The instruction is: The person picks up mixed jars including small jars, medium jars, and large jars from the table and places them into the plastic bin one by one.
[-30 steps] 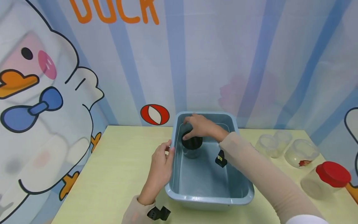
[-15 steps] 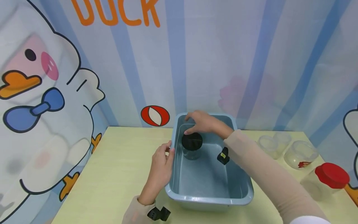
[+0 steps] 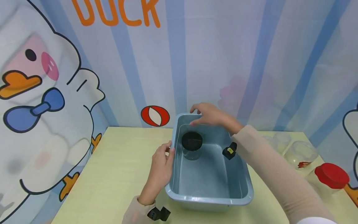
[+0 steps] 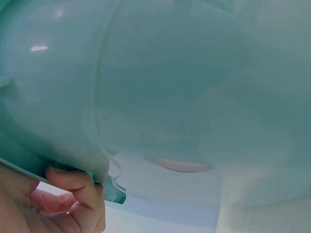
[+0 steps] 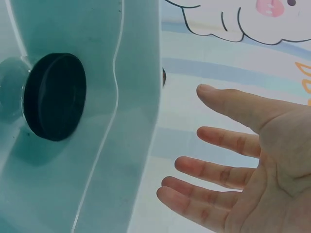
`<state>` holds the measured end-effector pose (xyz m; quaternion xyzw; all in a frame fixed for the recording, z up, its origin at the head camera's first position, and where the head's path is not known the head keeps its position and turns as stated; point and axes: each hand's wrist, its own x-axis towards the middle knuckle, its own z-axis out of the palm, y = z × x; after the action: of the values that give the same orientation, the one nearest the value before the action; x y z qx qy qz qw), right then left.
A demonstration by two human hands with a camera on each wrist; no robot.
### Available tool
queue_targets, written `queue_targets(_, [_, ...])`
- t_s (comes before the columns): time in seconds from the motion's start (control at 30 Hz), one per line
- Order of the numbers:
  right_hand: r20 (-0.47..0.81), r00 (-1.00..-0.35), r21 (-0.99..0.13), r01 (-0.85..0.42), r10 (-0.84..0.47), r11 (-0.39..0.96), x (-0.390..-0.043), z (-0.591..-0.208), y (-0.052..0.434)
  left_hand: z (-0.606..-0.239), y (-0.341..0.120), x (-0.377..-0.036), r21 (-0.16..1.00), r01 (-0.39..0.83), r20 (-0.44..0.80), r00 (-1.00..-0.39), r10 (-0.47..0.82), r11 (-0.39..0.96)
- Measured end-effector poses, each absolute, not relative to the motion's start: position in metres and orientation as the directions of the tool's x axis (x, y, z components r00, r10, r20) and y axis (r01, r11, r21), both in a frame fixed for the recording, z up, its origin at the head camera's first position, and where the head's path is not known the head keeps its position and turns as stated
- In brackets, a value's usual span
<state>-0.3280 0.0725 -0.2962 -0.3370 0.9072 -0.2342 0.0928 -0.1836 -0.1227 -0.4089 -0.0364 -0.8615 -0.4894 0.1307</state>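
A blue-grey plastic tub sits on the pale yellow table. Inside it, at the far left, stands a clear jar with a black lid. My left hand grips the tub's left rim, fingers curled under the edge. My right hand hovers above the tub's far rim, fingers spread and holding nothing, clear of the jar.
Several clear lidless jars stand on the table's right side. A jar with a red lid is at the right edge. A cartoon duck backdrop rises right behind the table.
My right hand let go of the black-lidded jar and rose up and back, toward the tub's far rim. The jar stays standing in the tub. The left hand has not moved.
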Motion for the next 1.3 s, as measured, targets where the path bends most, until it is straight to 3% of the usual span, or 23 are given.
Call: queue_targets(1.3, [0.053,-0.819,-0.455,-0.53,-0.572,0.716,-0.324,-0.27,0.14,-0.41,-0.123,-0.184,0.836,0.198,0.268,-0.961,-0.066,0.512])
